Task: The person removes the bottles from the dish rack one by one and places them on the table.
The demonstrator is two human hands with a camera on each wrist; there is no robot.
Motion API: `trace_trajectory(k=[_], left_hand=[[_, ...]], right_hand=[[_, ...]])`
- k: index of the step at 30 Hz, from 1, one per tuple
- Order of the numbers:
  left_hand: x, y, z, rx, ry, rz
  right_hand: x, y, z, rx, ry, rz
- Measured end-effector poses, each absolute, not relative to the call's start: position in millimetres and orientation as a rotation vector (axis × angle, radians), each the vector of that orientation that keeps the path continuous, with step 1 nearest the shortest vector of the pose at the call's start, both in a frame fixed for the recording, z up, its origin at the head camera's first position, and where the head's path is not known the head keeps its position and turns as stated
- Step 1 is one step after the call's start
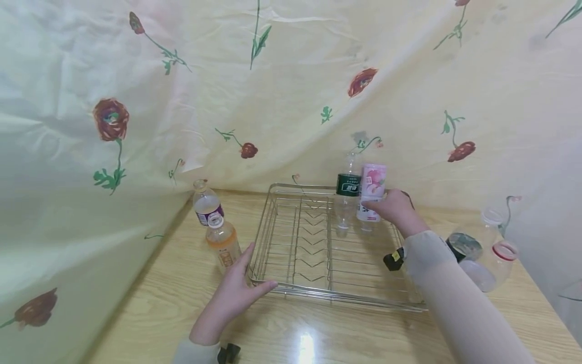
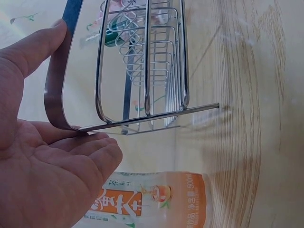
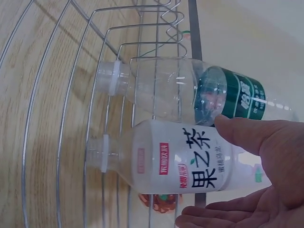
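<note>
My left hand (image 1: 236,290) spreads thumb and fingers around the front left corner of a wire dish rack (image 1: 336,294). In the left wrist view its thumb touches the flat metal rail (image 2: 56,90), and the fingers lie along the other side of the corner. Two empty plastic bottles stand neck down among the rack's back wires: a green-labelled bottle (image 1: 349,185) and, to its right, a white-and-pink-labelled tea bottle (image 1: 374,182). My right hand (image 1: 394,208) is around the tea bottle. The right wrist view shows its thumb extended near the label and the loosely extended fingers apart from the bottle.
Left of the rack stand an orange-labelled bottle (image 1: 224,243), close by my left hand, and a purple-labelled bottle (image 1: 207,206). Two clear bottles, one dark-labelled (image 1: 465,246) and one with a red neck ring (image 1: 493,268), are right of my forearm. Flowered cloth hangs behind the wooden table.
</note>
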State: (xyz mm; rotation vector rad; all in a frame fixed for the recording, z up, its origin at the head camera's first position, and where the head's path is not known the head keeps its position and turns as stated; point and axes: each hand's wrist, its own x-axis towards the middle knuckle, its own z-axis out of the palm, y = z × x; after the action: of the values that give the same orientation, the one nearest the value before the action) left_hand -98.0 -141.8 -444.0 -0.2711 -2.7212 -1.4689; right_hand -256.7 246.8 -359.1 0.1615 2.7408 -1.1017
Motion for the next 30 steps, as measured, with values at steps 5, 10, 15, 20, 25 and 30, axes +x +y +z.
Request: trace_trajectory(k=[5, 10, 15, 20, 25, 30], left_hand=[[-97.6, -143.6, -443.6, -0.278, -2.716, -1.462], [-98.2, -143.6, -443.8, -0.310, -2.708, -1.454], [-98.1, -142.7, -444.4, -0.315, -2.710, -1.444], [-97.8, -142.4, -445.4, -0.306, -2.717, -1.440], [-98.2, -143.4, -445.1, -0.300, -2.715, -1.449], [-99.6, -143.8, -444.8, -0.305, -2.712, -1.458]], right_hand=[[-260.0, 244.4, -362.4, 0.172, 2.771, -1.081], [-261.9, 245.8, -364.4, 0.168, 2.769, -1.082], [-263.4, 247.5, -368.1, 0.165, 2.741, -1.093], [-264.4, 249.7, -371.8, 0.174, 2.729, -1.110], [-268.5, 253.1, -375.1, 0.166, 2.679, -1.150], [-271.5, 253.9, -376.7, 0.159, 2.627, -1.219]])
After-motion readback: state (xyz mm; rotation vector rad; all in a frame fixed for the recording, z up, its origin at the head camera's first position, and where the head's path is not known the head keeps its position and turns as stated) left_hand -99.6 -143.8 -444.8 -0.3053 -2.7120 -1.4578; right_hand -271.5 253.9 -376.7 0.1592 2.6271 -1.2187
